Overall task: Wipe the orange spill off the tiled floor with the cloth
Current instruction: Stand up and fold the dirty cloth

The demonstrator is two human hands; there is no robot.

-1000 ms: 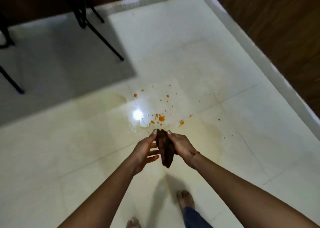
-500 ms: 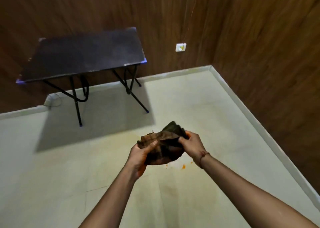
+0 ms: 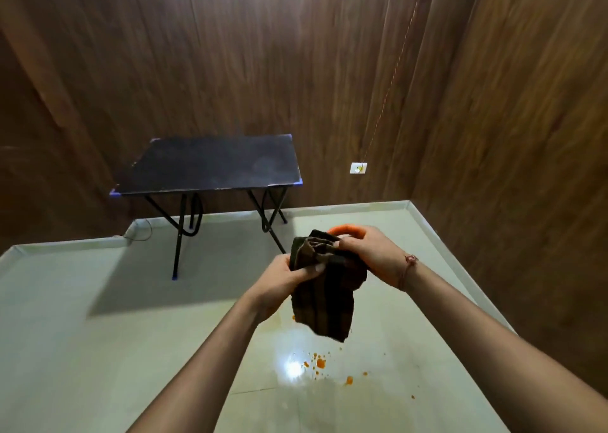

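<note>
A dark brown striped cloth (image 3: 325, 296) hangs in the air between both hands, well above the floor. My left hand (image 3: 284, 279) pinches its upper left edge, thumb on top. My right hand (image 3: 371, 255) grips the bunched upper right part; its fingertips look stained orange. Below the cloth, small orange drops of the spill (image 3: 320, 363) are scattered on the pale tiled floor (image 3: 131, 350), beside a bright light reflection. Part of the spill is hidden behind the cloth and my left arm.
A dark folding table (image 3: 210, 166) on black legs stands against the far wooden wall. A white wall socket (image 3: 358, 168) sits near the corner with an orange string above it. Wood-panelled walls close the floor at the back and right.
The view tilted up from the floor to the room. Both hands rose with the cloth, which went from a folded wad to partly spread and hanging.
</note>
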